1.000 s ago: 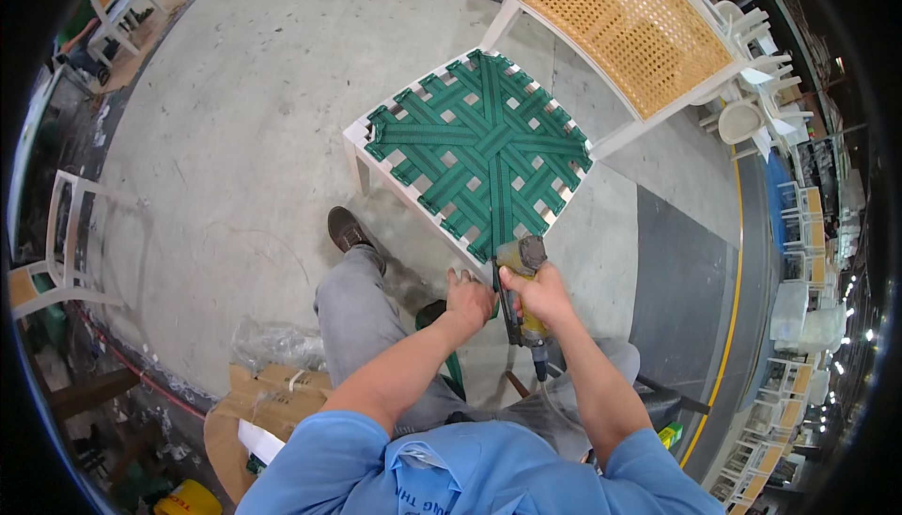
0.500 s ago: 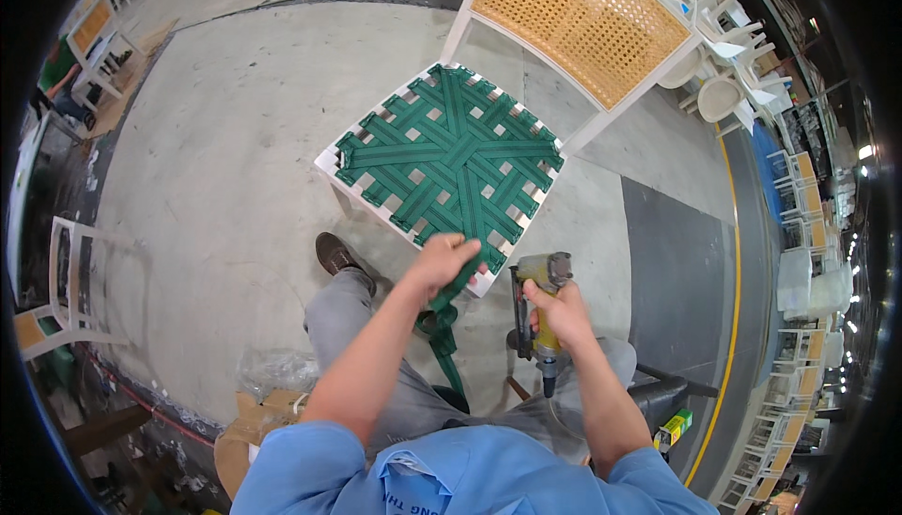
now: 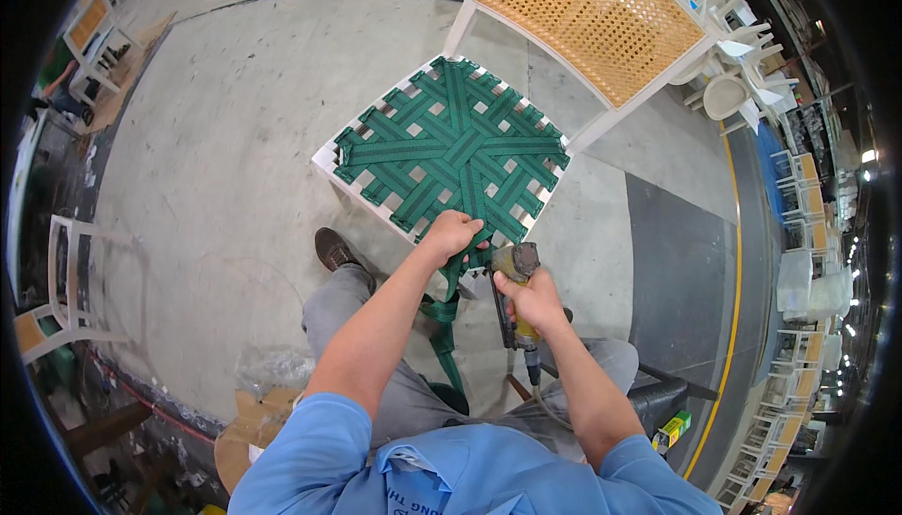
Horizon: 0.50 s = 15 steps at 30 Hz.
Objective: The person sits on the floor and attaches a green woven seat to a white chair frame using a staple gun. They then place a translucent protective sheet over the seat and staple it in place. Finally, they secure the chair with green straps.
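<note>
A white chair (image 3: 324, 160) with a cane backrest (image 3: 587, 22) faces me, its seat crossed by woven green webbing (image 3: 413, 150). At the seat's near corner, my left hand (image 3: 453, 236) pinches a green webbing strap (image 3: 442, 341), whose loose length hangs down between my legs. My right hand (image 3: 534, 301) grips a yellow-and-grey pneumatic staple gun (image 3: 514, 261) by its handle. The gun's head is close beside the near corner, just right of my left hand; whether its nose touches the frame is hidden. An air hose (image 3: 545, 402) runs from the handle's base.
Behind my left leg lies a cardboard box (image 3: 246, 426) with clear plastic on it. A small green-and-yellow box (image 3: 671, 430) rests on a dark surface at right. White chair frames (image 3: 68, 280) stand at left, and several chairs (image 3: 799, 393) line the right side.
The staple gun in my right hand has moved left and slightly up, closer to the seat corner. My left hand has shifted slightly up and right with the strap.
</note>
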Each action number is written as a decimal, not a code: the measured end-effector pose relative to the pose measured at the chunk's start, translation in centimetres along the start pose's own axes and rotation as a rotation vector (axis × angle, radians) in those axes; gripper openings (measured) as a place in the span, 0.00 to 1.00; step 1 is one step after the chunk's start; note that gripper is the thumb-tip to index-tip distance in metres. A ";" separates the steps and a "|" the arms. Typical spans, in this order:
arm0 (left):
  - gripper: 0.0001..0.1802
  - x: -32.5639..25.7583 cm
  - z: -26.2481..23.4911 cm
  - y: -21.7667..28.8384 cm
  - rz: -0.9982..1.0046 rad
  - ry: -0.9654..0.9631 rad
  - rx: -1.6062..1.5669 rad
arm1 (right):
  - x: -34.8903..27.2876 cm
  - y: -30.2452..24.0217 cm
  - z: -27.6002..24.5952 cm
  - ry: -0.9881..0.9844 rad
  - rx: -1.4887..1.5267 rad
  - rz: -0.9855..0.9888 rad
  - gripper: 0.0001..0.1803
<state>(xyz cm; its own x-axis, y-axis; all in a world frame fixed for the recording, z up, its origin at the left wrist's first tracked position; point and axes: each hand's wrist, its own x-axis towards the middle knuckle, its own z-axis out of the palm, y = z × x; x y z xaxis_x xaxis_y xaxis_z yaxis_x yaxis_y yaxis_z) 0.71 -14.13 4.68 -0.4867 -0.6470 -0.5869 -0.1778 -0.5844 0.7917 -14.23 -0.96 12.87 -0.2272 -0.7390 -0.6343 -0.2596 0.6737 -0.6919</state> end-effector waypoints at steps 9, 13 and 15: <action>0.16 -0.1 -0.4 0.3 -0.053 0.000 -0.013 | 0.3 -0.5 0.9 -0.022 -0.046 0.001 0.19; 0.15 -0.3 -0.8 0.3 -0.085 -0.013 -0.036 | 0.0 -0.6 1.4 -0.049 -0.070 0.010 0.23; 0.15 -0.2 -0.7 0.6 -0.087 0.001 -0.040 | -0.2 -0.4 1.5 -0.047 -0.047 -0.003 0.22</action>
<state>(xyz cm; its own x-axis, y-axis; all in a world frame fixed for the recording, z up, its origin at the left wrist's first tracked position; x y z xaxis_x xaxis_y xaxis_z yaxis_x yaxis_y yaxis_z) 1.28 -14.66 5.19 -0.4697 -0.5936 -0.6535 -0.1851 -0.6576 0.7303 -12.70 -1.06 12.78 -0.1819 -0.7389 -0.6488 -0.3041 0.6698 -0.6775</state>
